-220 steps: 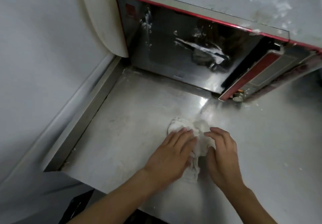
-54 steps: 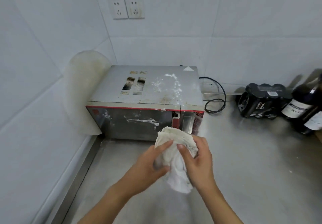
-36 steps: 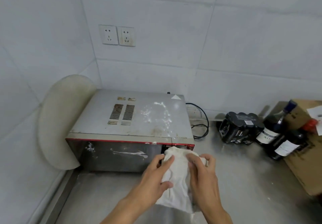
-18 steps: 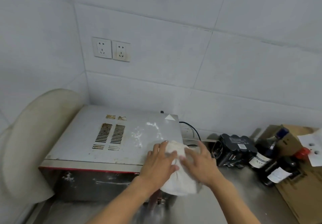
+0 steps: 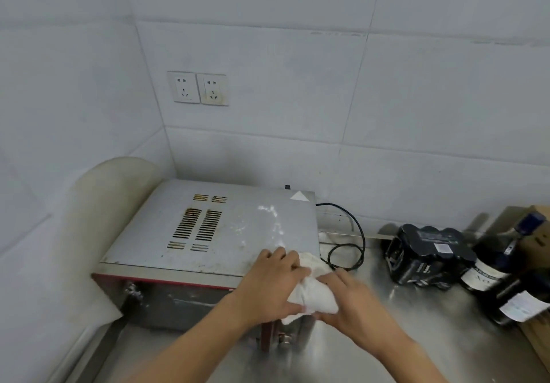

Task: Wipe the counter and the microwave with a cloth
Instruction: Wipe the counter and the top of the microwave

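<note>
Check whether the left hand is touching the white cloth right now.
Touching. The head view shows the left hand gripping the white cloth, fingers above and thumb below, at the front right corner of the silver microwave.

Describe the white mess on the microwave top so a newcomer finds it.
Find the grey microwave at the left end of the counter, below the two wall sockets. On its top, right of the rusty vent slots, lies the white smear. Unlike the crisp white triangle sticker at the rear corner, it is patchy.
</note>
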